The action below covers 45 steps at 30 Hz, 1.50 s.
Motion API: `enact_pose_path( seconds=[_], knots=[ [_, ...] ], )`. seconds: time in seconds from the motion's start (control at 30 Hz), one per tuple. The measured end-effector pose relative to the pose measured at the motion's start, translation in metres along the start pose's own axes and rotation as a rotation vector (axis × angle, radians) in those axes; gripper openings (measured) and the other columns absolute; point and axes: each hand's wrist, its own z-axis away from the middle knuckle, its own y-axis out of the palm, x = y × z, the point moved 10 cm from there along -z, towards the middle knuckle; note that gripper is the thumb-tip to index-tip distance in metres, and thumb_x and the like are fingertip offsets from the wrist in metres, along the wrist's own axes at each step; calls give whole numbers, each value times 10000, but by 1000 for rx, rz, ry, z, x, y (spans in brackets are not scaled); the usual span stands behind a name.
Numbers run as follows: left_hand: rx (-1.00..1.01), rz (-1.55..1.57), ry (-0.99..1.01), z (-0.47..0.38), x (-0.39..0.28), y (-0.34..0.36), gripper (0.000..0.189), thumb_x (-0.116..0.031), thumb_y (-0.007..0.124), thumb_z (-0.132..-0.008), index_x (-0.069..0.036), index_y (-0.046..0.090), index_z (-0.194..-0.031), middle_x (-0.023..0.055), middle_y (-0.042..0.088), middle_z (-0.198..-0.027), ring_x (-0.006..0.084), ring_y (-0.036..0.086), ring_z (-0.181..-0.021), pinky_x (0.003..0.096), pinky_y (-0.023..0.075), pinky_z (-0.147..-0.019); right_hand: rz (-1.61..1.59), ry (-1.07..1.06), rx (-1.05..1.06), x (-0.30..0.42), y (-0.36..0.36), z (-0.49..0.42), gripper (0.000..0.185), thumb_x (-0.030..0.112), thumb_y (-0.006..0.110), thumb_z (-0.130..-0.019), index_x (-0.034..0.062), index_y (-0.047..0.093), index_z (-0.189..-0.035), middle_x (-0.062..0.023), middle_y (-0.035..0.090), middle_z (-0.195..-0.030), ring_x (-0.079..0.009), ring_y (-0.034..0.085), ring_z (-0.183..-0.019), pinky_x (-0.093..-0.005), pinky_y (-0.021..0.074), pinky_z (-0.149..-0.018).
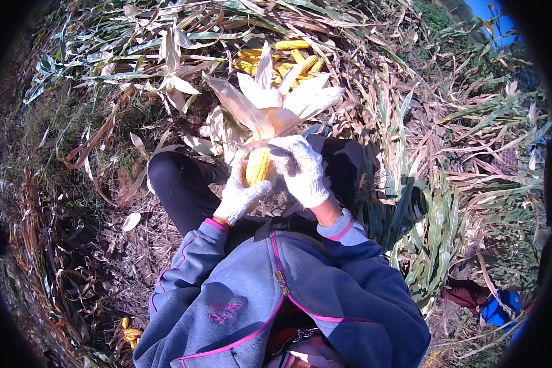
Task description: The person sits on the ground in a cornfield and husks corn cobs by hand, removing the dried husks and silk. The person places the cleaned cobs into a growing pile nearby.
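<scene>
Both hands wear white knitted gloves and meet between my knees. In my left hand [243, 192] is a yellow ear of corn [258, 168], its bare kernels showing between thumb and fingers. Pale husk leaves [262, 120] are peeled back from the ear and fan out on its far side. My right hand [301, 169] is closed at the base of these leaves, beside the ear; its fingertips are partly hidden. Beyond the husk lies a pile of husked yellow corn ears [307, 63], partly covered by the leaves.
Cut corn stalks [276, 18] lie across the far side, with more green stalks [434, 234] at the right. Dry husks [172, 69] lie far left of the pile. A few ears [131, 333] are at the lower left. Blue and dark red cloth [500, 308] lies at the lower right.
</scene>
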Motion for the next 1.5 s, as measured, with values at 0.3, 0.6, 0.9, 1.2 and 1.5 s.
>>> enact_pose_path(
  seconds=[0.3,0.6,0.9,1.2,1.5],
  knots=[
    [39,-7,129,-2,-18,3,544,-165,756,-827,-25,482,-1276,84,590,-1186,152,580,-1045,296,486,-905,-726,216,-19,-19,-10,1,250,208,608,-963,15,667,-1111,-103,675,-1125,-208,644,-1036,-360,495,-924],
    [-71,-711,155,-3,-11,-2,725,-359,744,-819,1,421,-1359,205,659,-1093,307,678,-964,368,525,-819,319,-42,189,18,-8,-17,413,202,742,-776,109,653,-1169,-120,655,-1094,-318,644,-968,-374,535,-821],
    [82,-195,90,-12,-3,-12,382,-135,630,-918,1,566,-1270,115,607,-1243,185,587,-1120,338,485,-959,230,-223,256,25,18,4,347,93,647,-780,188,694,-1110,-62,637,-1092,-286,606,-1005,-402,511,-843],
    [52,-293,51,-11,19,-22,394,-131,617,-920,-6,548,-1287,106,629,-1206,180,620,-1049,306,509,-894,-264,202,-102,-17,-1,35,450,77,778,-753,38,590,-1160,-114,624,-1118,-272,610,-1071,-379,468,-965],
    [87,219,-35,-7,31,-23,491,-47,672,-872,-6,524,-1338,95,612,-1278,182,584,-1156,322,469,-999,-123,307,-175,-21,-14,32,451,77,781,-793,18,570,-1188,-102,618,-1146,-189,645,-955,-290,531,-814]
  ],
)
